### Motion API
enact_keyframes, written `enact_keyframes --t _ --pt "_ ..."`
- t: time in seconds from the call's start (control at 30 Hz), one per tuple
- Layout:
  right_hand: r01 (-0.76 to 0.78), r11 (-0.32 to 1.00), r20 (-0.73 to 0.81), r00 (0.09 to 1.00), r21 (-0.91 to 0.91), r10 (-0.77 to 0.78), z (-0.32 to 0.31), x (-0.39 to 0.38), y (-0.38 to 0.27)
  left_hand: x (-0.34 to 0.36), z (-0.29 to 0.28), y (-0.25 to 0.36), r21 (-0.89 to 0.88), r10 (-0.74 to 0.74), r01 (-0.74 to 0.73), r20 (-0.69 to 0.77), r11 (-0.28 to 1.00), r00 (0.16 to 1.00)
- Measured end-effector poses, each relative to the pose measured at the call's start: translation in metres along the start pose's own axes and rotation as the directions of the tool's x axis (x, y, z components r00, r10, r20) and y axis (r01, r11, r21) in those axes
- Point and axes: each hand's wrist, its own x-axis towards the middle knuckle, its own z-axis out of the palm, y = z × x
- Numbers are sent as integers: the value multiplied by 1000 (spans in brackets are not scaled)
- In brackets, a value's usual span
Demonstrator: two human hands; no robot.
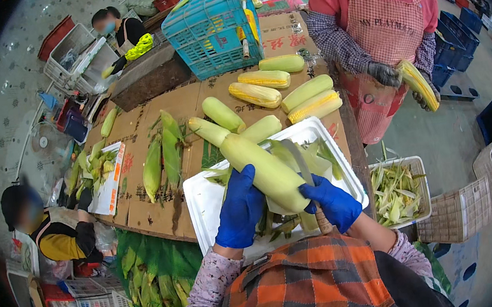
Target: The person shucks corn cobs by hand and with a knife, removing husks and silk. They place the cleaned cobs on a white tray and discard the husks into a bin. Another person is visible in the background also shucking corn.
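My left hand [238,209], in a blue glove, grips a large pale-green corn ear [260,170] from its left side. My right hand [331,201], also gloved, closes on a wooden-handled knife [323,220] at the ear's lower end, its thumb against the corn. The blade points up along the ear's right side. Beneath both hands is a white tray [346,181] with loose green husks. Just beyond, several trimmed ears [254,95], some showing yellow kernels, lie on the cardboard-covered table [184,94]. Unhusked ears [170,150] lie to the left.
A co-worker [386,52] at right holds corn; others stand at upper left [129,33] and lower left [54,230]. A teal crate [211,33] is at the back. A husk-filled bin [396,191] is beside the table, green netted corn [150,273] below left, stacked crates [491,119] far right.
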Motion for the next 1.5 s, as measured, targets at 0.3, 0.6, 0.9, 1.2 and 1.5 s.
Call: enact_keyframes --t 0.3,0.6,0.9,1.2,1.5 --pt "63 997 -252 965 -42 -72 -22 81 -45 -17 -42 9 77 15 -3 -156 997 988" --pt "96 989 -297 946 -115 -127 -6 184 -65 -40 -68 15 48 82 -72 -270 996 959" --pt "81 854 -154 971 -515 -185 -29 107 -80 -52 -101 4 790 474 40 -407 612 781" --pt "-143 692 -489 806 -708 -333 -138 -1 1 -97 -153 6 878 562 255 -459 405 688" --pt "-146 930 -392 920 -336 3 -131 -22 26 -113 -168 -7 748 424 225 -566 624 707"
